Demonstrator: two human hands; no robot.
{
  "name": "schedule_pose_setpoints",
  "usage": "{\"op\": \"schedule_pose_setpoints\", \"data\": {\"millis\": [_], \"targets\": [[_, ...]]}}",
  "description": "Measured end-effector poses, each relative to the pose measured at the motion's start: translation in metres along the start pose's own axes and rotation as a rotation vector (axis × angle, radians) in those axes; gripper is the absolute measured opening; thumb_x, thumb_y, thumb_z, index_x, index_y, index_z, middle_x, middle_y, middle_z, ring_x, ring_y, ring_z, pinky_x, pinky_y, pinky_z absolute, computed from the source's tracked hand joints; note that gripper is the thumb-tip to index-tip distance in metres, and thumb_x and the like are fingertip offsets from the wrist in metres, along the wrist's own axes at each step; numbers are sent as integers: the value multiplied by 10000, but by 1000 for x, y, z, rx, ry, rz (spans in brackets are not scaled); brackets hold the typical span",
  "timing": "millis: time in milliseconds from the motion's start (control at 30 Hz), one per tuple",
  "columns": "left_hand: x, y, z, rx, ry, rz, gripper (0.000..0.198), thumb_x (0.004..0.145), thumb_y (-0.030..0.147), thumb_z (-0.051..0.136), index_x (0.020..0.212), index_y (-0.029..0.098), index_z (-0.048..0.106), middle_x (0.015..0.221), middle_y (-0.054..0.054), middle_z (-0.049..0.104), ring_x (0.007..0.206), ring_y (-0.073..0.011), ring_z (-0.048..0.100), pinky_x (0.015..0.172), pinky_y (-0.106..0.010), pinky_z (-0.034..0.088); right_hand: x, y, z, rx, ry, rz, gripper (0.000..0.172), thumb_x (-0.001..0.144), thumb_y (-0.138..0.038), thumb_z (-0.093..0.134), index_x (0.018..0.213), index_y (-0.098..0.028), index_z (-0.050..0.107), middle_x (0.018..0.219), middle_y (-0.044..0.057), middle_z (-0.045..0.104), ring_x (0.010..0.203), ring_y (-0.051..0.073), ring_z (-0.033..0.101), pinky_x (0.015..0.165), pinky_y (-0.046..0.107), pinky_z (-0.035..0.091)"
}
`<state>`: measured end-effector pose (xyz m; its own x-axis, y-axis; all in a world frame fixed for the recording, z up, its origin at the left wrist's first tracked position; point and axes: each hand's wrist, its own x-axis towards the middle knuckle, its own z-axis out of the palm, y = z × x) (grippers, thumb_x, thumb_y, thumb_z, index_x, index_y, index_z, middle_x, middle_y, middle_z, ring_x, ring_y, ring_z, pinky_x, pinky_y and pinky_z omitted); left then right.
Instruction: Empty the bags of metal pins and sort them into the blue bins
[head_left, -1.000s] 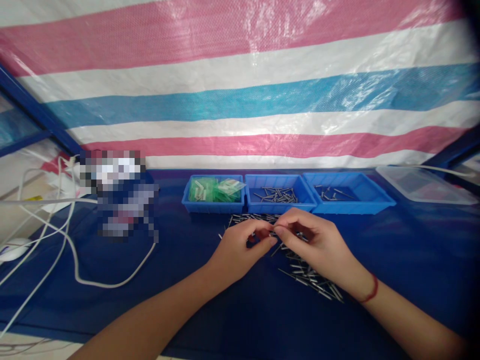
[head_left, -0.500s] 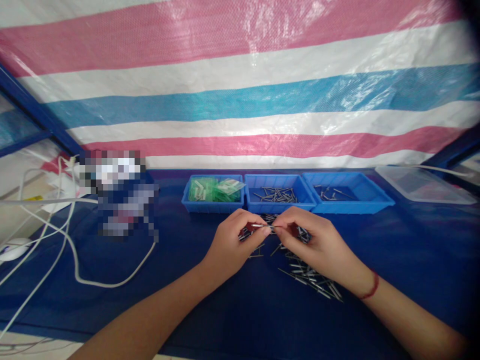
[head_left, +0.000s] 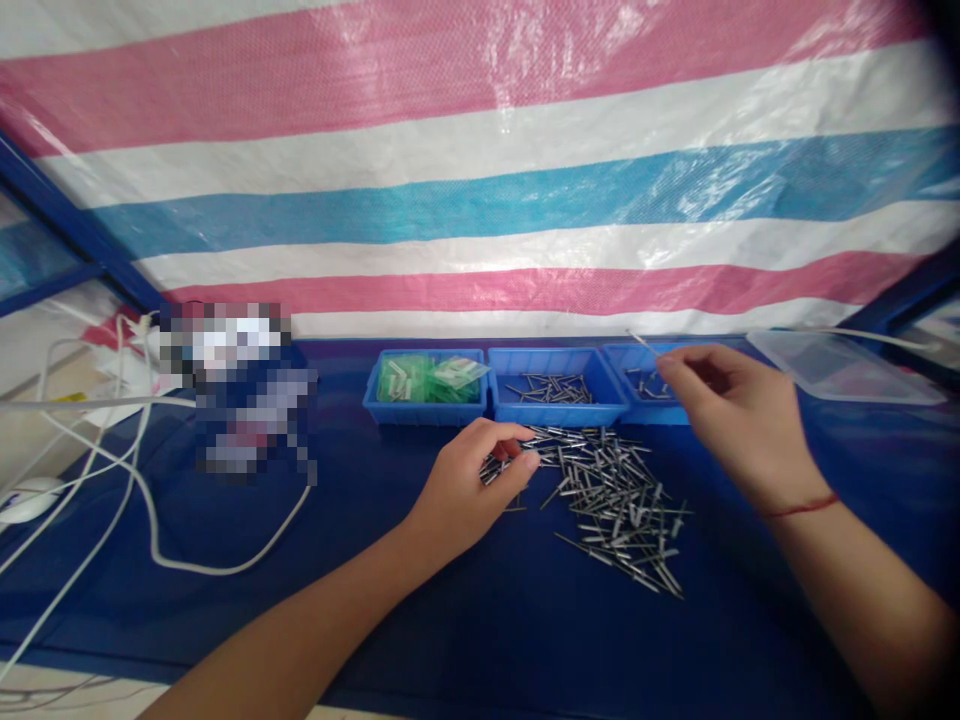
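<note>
My right hand (head_left: 739, 410) pinches a thin blind rivet (head_left: 643, 343) between thumb and forefinger, above the right-hand blue bin (head_left: 679, 410). That bin holds a few rivets and is partly hidden by the hand. My left hand (head_left: 472, 475) hovers at the left end of a pile of blind rivets (head_left: 615, 490) on the blue table. Its thumb and forefinger are parted, with nothing between them. Behind the pile, the middle blue bin (head_left: 555, 411) contains many more rivets.
Small green plastic bags (head_left: 420, 380) fill the left blue bin (head_left: 427, 413). A clear plastic lid (head_left: 847, 375) lies at the back right. White cables (head_left: 202, 571) and a blurred-out patch occupy the left side. A striped plastic sheet (head_left: 480, 210) hangs behind the table (head_left: 480, 620).
My right hand has moved away from my left, rightward and up to the right bin, carrying the rivet. My left hand stays put, its fingertips now free. More of the pile shows.
</note>
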<state>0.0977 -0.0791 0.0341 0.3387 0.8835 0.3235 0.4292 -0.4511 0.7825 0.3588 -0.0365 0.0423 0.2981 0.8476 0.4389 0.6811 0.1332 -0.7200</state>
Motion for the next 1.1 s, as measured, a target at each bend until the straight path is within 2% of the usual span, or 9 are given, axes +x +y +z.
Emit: {"op": "schedule_pose_setpoints", "data": {"millis": [100,200,300,433,533,633,800,933,1100], "targets": [[1,-1,-1,97,-32,29,163,890,269,539,987,182,638,926,-42,632,885,-161,575,814,-287,424,13,23,-10,-172,47,-16,168,803,-385,582,734,-237,623,658,44,610,613,226,559,596,359,377],[0,-3,-2,310,-114,54,166,876,282,552,974,201,658,994,-50,634,953,-199,544,843,-343,400,19,43,-13,-345,37,-134,146,808,-360,577,691,-275,601,615,33,584,547,224,502,547,349,297],[-3,-5,-3,497,-204,86,225,838,342,602,1028,235,655,1080,-51,613,997,-235,511,829,-377,381,19,48,-10,-416,25,-172,133,822,-363,564,737,-274,613,660,41,606,564,231,500,541,336,275],[-5,-7,-4,595,-270,120,234,857,333,586,1067,243,633,1110,-46,597,1020,-237,499,815,-374,359,12,32,-1,-430,-11,-222,169,849,-346,531,812,-219,637,785,87,656,693,257,563,603,362,350],[-3,-6,-4,616,-281,136,177,895,283,537,1041,238,626,1083,-33,609,1008,-218,507,801,-357,346,2,11,6,-370,-42,-355,158,846,-307,540,805,-193,642,770,75,658,728,247,569,689,375,402],[-2,-5,-3,657,-265,129,134,886,301,558,964,212,620,1021,-29,619,967,-213,518,774,-351,339,-13,-10,14,-271,-126,-487,147,862,-263,519,805,-194,635,767,58,647,743,231,555,749,384,410],[-2,-2,-1,776,-241,110,202,850,388,602,867,187,607,961,-44,613,896,-223,521,741,-369,329,-41,-38,25,-116,-300,-583,135,878,-226,514,799,-191,617,797,56,641,763,211,539,740,367,416],[-3,0,1,830,-262,134,159,894,328,545,866,187,614,959,-54,613,886,-219,520,724,-371,312,-56,-48,34,-68,-485,-643,153,885,-189,497,792,-188,618,779,54,635,749,194,527,726,360,417],[-2,-2,1,840,-238,167,173,922,315,508,860,199,622,925,-39,627,890,-211,521,733,-372,288,-61,-48,40,-40,-573,-666,153,869,-161,504,778,-191,623,744,54,615,723,190,518,681,346,413]]}}
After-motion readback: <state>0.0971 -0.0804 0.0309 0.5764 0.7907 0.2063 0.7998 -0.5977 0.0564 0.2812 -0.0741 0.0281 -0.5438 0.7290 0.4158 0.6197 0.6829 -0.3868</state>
